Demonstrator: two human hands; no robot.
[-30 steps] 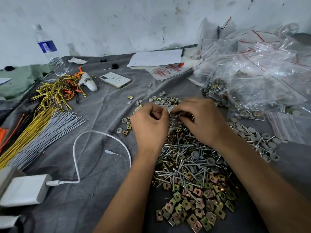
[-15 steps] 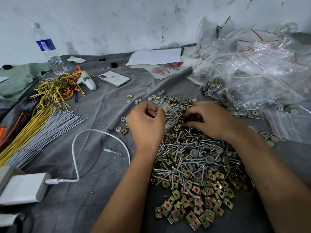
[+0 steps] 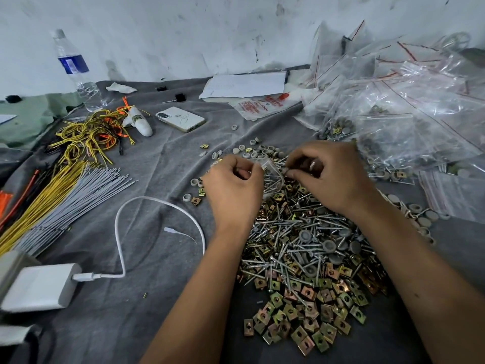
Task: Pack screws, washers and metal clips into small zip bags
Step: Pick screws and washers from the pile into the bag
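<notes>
From the head camera, both hands worked over a grey cloth (image 3: 147, 324) spread on the table. The left hand (image 3: 233, 190) had its fingers curled, pinching the mouth of a small clear zip bag (image 3: 273, 177) that held screws. The right hand (image 3: 333, 177), at three o'clock of the bag, was curled too, fingertips pinching a small grey washer (image 3: 284, 171) at the bag's opening. At six o'clock of the hands lay a heap of screws (image 3: 291, 248), with metal clips (image 3: 301, 319) spilling nearer. Filled bags (image 3: 393, 114) were piled at two o'clock. A phone (image 3: 181, 119) lay at eleven o'clock.
</notes>
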